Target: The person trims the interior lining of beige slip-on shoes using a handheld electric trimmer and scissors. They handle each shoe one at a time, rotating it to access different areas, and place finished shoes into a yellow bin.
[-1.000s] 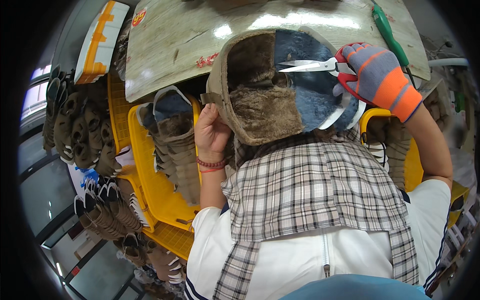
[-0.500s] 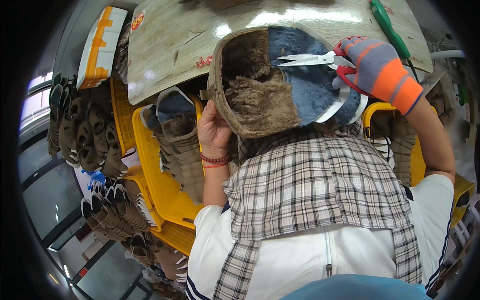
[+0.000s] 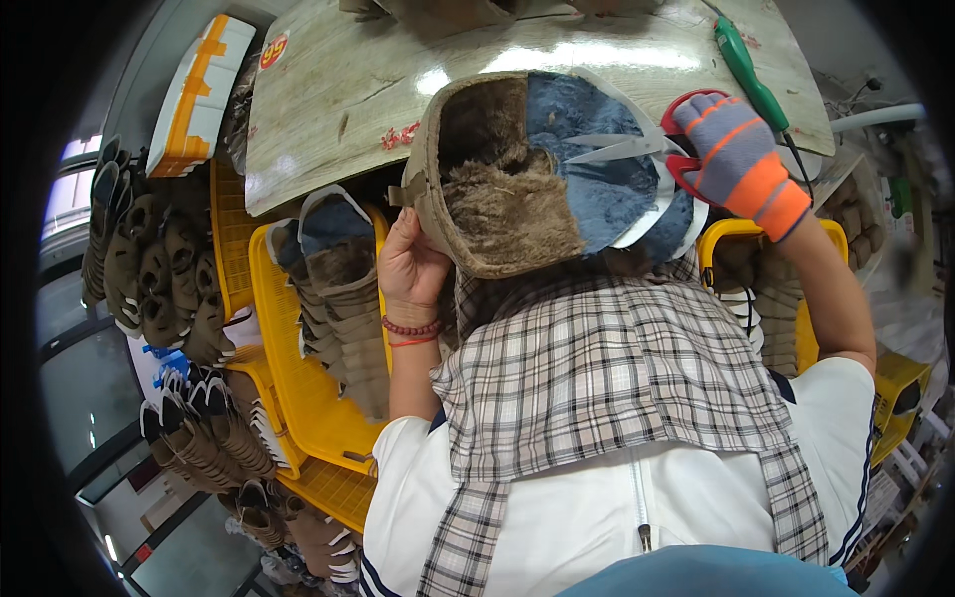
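Observation:
A shoe upper [image 3: 512,214], turned so its lining shows, is held up at the table's near edge. Its lining is brown fur on the left part and blue plush on the right, with a pale trimmed edge. My bare left hand [image 3: 410,264], wearing a beaded bracelet, grips the upper's left side, its thumb by a small tab; the other fingers are mostly hidden behind. In a grey and orange glove, my right hand [image 3: 736,159] holds red-handled scissors [image 3: 617,149]. Their blades are slightly apart and lie over the blue plush.
Beyond the upper stretches a wood-grain table [image 3: 338,109], with a green hand tool [image 3: 748,75] at its right. Yellow baskets [image 3: 274,318] with stacked uppers stand on my left, another yellow basket [image 3: 808,333] on my right. A taped white box [image 3: 202,95] is at far left.
The scissor blades have spread slightly and smear a little with motion. The whole view has shifted a bit. My left hand keeps its grip on the upper.

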The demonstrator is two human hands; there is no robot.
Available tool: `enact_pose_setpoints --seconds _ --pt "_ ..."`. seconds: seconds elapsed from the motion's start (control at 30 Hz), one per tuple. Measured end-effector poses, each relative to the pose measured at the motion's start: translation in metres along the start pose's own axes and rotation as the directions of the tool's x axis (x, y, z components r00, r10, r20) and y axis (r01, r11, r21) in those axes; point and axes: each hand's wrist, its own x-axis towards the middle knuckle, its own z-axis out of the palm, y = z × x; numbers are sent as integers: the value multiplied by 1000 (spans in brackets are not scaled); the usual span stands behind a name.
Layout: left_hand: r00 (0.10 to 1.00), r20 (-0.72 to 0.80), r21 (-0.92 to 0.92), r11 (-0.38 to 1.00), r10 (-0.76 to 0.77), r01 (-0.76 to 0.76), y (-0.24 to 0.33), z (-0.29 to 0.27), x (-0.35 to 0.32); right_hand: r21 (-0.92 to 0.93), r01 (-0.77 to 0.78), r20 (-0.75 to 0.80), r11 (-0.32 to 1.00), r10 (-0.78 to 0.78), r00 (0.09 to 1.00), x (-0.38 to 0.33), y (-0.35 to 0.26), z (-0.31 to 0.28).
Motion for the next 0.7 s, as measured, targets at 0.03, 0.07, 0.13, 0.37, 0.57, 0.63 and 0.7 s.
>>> enact_pose_setpoints --seconds 0.03,0.07,0.13,0.37,0.57,0.63,0.7 --pt "1000 14 -22 1000 -6 6 0 -2 -1 44 18 7 999 -19 1000 2 -1 7" --pt "1000 29 -43 999 -11 13 0 -3 -1 2 -1 38 1000 1 999 4 -1 14" --pt "1000 26 -6 1000 -16 16 -1 -2 -1 21 -29 60 999 28 998 5 -5 21" --pt "993 115 47 999 -23 17 -1 3 -3 -8 -31 26 999 32 999 1 -2 39" --pt "992 107 50 997 61 -67 -3 12 -8 189 -307 -108 933 330 938 -18 -3 44" --pt "979 150 156 974 140 -163 -3 24 -14 563 -439 -35 700 550 834 -24 -3 41" --pt "948 228 379 876 224 -298 -7 51 -25 885 -439 266 154 606 749 -31 -4 28"
